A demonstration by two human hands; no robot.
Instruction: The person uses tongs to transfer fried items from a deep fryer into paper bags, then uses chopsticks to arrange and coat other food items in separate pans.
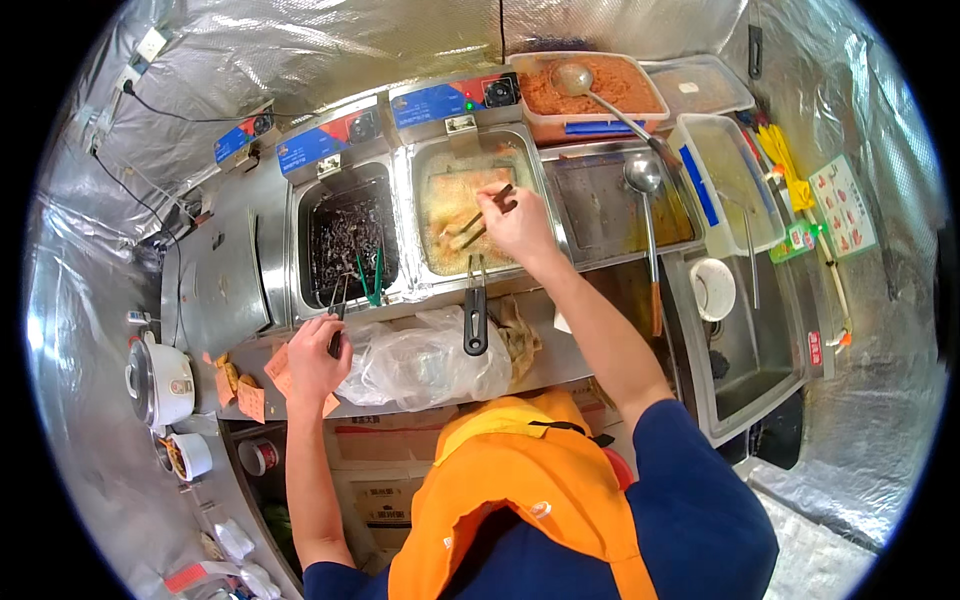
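My right hand (519, 225) holds a pair of chopsticks (474, 225), with their tips in the bubbling oil of the middle fryer (541, 176). Pale food pieces (456, 234) lie in the oil by the tips. My left hand (319, 351) grips the black handle of a fryer basket (337, 341) at the front of the left fryer (401, 225), which holds dark oil. Green tongs (371, 279) lean in that fryer, right of the handle. Another black basket handle (475, 319) sticks out in front of the middle fryer.
Clear plastic bags (435, 364) lie along the counter's front. Behind at right, a tub of reddish paste (619, 82) holds a ladle; another ladle (643, 176) rests across a steel tray (592, 202). A sink (757, 367) is at right, a rice cooker (169, 379) at left.
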